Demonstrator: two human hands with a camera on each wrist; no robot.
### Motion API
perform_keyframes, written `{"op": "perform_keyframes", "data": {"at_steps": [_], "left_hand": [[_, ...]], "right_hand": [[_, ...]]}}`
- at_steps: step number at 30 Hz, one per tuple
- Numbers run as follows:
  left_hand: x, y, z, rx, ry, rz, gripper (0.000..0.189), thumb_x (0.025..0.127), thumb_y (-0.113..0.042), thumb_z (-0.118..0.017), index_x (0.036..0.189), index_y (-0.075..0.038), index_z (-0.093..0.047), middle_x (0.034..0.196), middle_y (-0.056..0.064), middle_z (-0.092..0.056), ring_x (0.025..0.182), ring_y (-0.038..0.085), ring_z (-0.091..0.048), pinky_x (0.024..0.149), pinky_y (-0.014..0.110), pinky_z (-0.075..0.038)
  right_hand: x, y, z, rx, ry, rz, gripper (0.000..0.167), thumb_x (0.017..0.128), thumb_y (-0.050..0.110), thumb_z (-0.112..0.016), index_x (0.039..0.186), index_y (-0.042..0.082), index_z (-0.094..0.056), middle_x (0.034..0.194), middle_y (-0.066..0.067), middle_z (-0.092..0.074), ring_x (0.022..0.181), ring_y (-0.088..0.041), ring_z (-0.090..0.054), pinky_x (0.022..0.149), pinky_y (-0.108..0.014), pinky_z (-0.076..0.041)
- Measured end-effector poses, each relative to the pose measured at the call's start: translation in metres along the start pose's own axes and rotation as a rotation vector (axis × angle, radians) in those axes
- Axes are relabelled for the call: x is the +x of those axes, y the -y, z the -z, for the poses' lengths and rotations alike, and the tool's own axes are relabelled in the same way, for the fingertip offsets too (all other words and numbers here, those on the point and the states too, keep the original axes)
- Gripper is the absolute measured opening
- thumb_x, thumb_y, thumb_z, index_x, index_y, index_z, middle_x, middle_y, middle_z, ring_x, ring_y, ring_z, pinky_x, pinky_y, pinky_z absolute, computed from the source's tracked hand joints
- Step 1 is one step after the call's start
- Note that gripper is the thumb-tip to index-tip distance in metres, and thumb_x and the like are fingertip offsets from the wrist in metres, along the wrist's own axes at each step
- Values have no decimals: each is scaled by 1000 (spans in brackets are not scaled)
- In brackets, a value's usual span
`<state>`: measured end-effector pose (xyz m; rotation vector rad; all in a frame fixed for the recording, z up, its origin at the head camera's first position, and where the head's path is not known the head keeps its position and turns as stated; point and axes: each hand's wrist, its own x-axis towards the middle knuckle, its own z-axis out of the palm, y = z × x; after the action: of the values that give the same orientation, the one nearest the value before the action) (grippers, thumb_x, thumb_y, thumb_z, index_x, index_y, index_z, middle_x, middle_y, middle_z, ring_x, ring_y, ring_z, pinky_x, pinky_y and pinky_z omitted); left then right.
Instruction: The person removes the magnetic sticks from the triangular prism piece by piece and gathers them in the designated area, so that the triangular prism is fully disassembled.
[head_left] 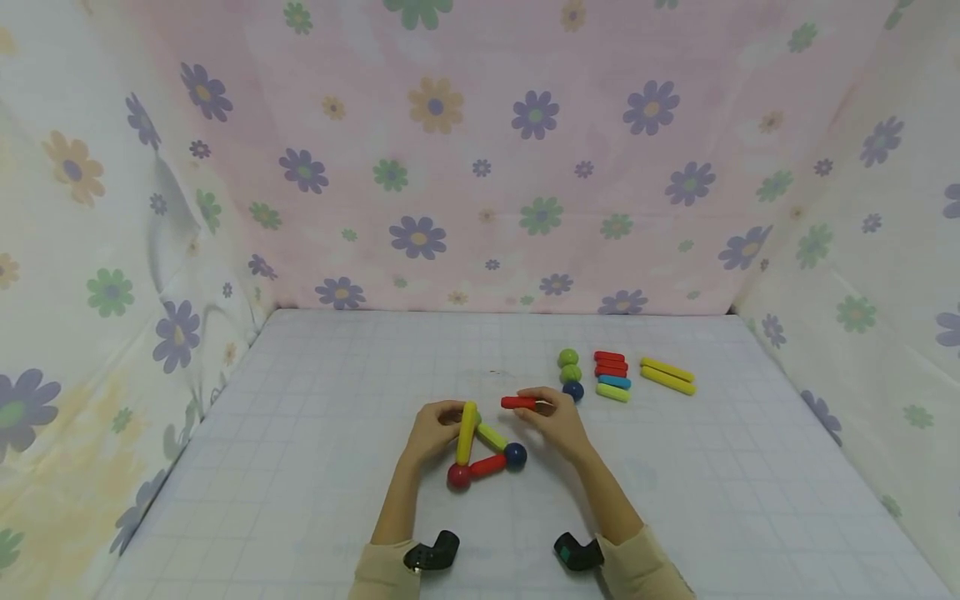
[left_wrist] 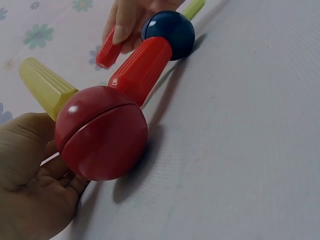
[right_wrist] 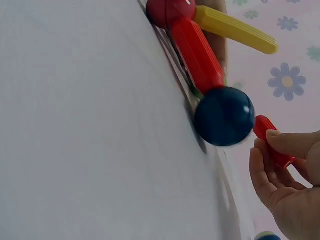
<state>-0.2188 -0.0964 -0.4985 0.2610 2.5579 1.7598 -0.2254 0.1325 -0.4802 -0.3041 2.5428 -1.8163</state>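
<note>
A triangle of magnetic-style rods and balls rests on the table. Its front side is a red rod (head_left: 488,466) between a red ball (head_left: 459,477) and a dark blue ball (head_left: 515,455). A lime rod (head_left: 492,437) runs back to a partly hidden green ball (head_left: 477,418). From the red ball a yellow rod (left_wrist: 46,86) rises at a slant. My left hand (head_left: 432,432) holds the triangle at its left rear, fingertips hidden behind the yellow rod. Right of the triangle, my right hand (head_left: 556,422) pinches a loose short red rod (right_wrist: 272,142) between thumb and fingers, above the table.
Behind my right hand stand two green balls (head_left: 570,373) and another dark blue ball (head_left: 573,391). Beside them lie short red rods (head_left: 611,367), a blue rod (head_left: 614,382), a lime rod (head_left: 612,392) and two long yellow rods (head_left: 667,380). Flowered cloth (head_left: 480,200) encloses the table.
</note>
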Motion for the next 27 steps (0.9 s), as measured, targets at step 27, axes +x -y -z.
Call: {"op": "perform_keyframes", "data": {"at_steps": [27], "left_hand": [[-4,-3,-2,-14,-30,23,29,80,-4,-69,108,4,-67,97,14,-67,85,20,-60,74,27,-49]], "right_hand": [[-14,-7,69,138,-132,33,38,86,12,-68,117,-7,-60,115,-21,-58,92,-3,-62,79,-17,-50]]}}
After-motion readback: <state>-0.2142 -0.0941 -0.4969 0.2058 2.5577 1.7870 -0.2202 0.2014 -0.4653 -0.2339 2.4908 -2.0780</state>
